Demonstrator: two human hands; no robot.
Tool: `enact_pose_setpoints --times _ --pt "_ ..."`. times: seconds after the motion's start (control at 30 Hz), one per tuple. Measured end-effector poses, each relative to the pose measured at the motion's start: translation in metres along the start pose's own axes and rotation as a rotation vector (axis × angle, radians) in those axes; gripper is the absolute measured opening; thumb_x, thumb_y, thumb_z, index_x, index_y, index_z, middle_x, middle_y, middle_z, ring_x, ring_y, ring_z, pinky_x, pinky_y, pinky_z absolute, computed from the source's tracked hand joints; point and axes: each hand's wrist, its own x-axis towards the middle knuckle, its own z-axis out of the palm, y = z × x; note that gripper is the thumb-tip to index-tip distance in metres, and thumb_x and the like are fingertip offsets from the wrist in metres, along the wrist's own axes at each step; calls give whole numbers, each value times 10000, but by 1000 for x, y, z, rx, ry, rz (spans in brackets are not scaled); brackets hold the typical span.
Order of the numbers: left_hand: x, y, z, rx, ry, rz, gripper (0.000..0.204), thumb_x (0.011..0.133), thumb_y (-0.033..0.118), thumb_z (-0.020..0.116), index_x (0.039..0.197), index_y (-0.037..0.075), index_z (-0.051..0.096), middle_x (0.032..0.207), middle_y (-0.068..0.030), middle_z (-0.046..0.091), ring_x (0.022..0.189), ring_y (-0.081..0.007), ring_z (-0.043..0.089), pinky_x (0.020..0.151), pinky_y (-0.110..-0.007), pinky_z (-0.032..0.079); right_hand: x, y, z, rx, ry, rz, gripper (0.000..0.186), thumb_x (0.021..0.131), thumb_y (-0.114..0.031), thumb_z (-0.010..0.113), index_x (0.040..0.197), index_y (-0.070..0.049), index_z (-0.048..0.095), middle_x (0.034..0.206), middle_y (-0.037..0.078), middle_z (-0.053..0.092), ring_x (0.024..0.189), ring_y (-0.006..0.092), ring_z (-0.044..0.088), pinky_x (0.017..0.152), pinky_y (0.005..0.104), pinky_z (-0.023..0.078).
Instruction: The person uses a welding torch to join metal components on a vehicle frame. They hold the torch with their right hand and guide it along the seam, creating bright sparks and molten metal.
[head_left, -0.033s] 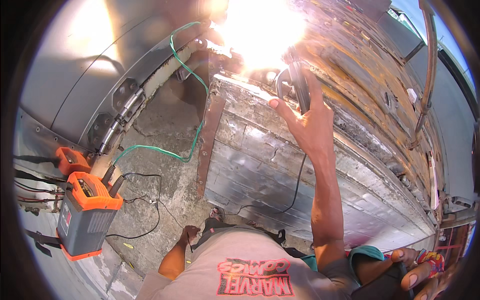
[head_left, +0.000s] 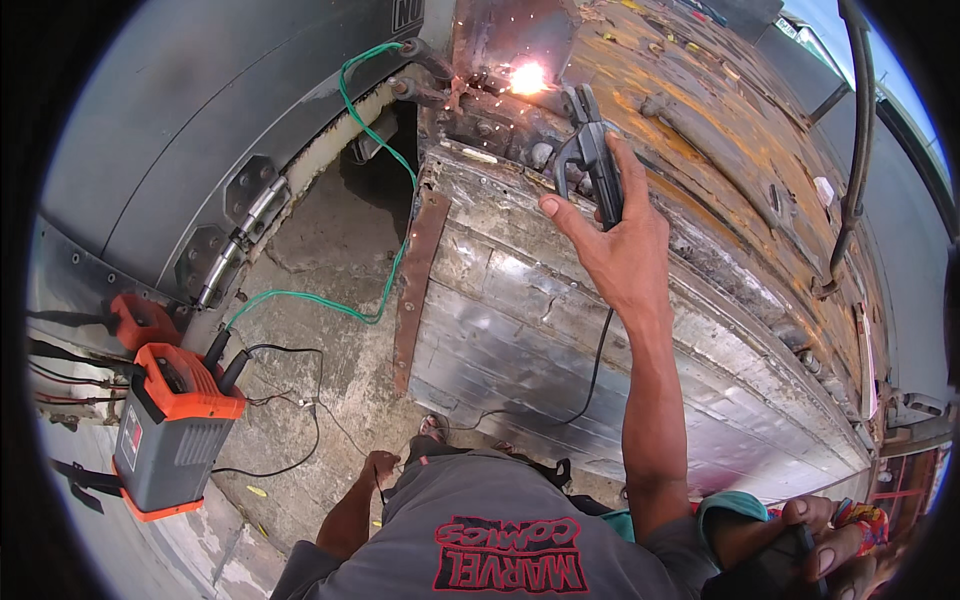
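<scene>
My right hand (head_left: 625, 240) reaches forward, its fingers closed round a black welding electrode holder (head_left: 597, 160). Just left of the holder's jaws, a bright welding arc (head_left: 528, 77) throws sparks against a rusty upright plate (head_left: 500, 35); no rod can be made out in the glare. Low at my side, my left hand (head_left: 380, 465) looks curled closed by a thin dark cord, and what it holds is too small to tell. A black cable (head_left: 600, 370) hangs below my right hand.
An orange and grey welding machine (head_left: 180, 430) stands at the left. From it a green cable (head_left: 385, 290) runs to the hinge area of a grey panel (head_left: 150, 130). Rusty sheet metal (head_left: 700, 110) spreads right. Another person's hand (head_left: 830, 550) is at the lower right.
The huge white glare has shrunk to a small arc with flying sparks, uncovering the rusty plate and the holder's jaws. My hands stay almost in place.
</scene>
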Motion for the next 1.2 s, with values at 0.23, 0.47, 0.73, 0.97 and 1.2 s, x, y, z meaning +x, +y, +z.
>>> enact_pose_setpoints --times 0.23,0.47,0.73,0.97,1.2 --pt "4 6 -9 191 -57 5 183 857 202 739 1039 192 747 870 -62 760 951 -302 787 779 -456 609 3 1 -3 -40 40 -10 987 879 -519 913 1620 -32 478 1326 270 759 1244 409 745 1081 483 566" --pt "4 9 -9 257 -22 50 193 871 207 742 1063 192 759 922 -63 787 975 -304 793 796 -467 623 4 -6 -6 -58 -33 93 984 883 -532 905 1618 -33 480 1290 253 776 1126 389 785 1022 477 588" --pt "4 7 -5 -15 -27 -62 162 870 203 727 1027 195 768 885 -61 770 931 -285 791 772 -441 619 5 7 2 -52 4 2 980 890 -531 896 1626 -36 478 1320 272 756 1172 407 768 1072 500 577" --pt "7 3 0 102 -12 -18 149 891 217 717 1018 184 788 862 -68 768 886 -290 790 765 -439 614 7 8 2 -67 -3 2 985 886 -543 893 1621 -29 485 1320 282 752 1181 425 762 1072 508 577" --pt "10 6 -6 -485 -111 -367 145 928 224 705 1023 169 799 878 -70 781 867 -267 789 749 -425 611 9 4 2 -89 -21 28 973 896 -545 882 1619 -28 487 1325 288 747 1197 431 757 1061 506 584"
